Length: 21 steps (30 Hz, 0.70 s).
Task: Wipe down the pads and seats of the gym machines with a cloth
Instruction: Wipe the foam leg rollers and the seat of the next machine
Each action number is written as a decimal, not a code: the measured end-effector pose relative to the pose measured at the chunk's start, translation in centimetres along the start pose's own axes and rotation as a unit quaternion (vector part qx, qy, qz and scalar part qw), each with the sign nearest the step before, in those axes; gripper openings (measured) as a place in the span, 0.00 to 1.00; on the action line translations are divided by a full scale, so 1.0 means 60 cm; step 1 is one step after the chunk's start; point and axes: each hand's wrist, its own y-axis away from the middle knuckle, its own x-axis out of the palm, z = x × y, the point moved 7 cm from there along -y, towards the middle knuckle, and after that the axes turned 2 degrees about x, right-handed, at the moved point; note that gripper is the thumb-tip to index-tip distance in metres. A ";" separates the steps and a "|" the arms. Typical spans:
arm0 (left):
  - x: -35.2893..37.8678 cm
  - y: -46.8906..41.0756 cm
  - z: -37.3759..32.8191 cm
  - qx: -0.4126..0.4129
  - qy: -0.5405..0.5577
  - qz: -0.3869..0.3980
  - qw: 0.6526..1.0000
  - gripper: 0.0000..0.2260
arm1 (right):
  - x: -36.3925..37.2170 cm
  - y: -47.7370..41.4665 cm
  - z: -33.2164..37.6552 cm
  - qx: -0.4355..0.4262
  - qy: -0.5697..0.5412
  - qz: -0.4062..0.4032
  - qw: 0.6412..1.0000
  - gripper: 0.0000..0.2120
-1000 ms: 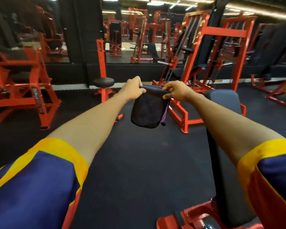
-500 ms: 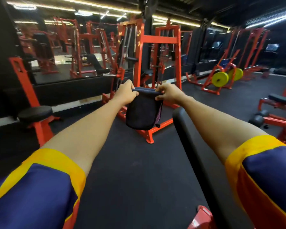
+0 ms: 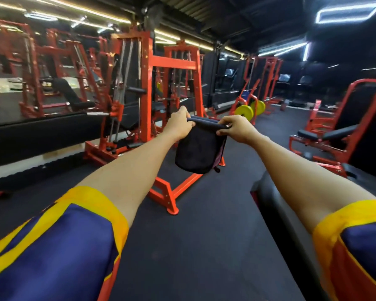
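Note:
A dark folded cloth (image 3: 197,152) hangs in front of me at arm's length, held by its top edge. My left hand (image 3: 178,124) pinches the cloth's left corner and my right hand (image 3: 237,128) pinches its right corner. Both arms are stretched out over the black floor. A long black bench pad (image 3: 276,211) runs along my right side, partly hidden under my right arm. Further right stands a red machine with a black seat pad (image 3: 326,134) and a tall black back pad (image 3: 360,103).
A red cable machine (image 3: 152,101) stands straight ahead, its base feet (image 3: 172,205) reaching onto the black rubber floor (image 3: 193,246). Mirrors and more red frames line the left wall. Yellow weight plates (image 3: 245,111) sit on a rack behind the cloth.
The view has swung to the right, bringing the right-hand machines into sight and the stool out of it. Both hands keep the same hold on the cloth.

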 end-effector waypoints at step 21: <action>0.363 -0.490 0.048 0.118 0.129 0.169 0.970 0.10 | 0.021 -0.320 -0.343 0.194 0.066 0.000 0.979 0.12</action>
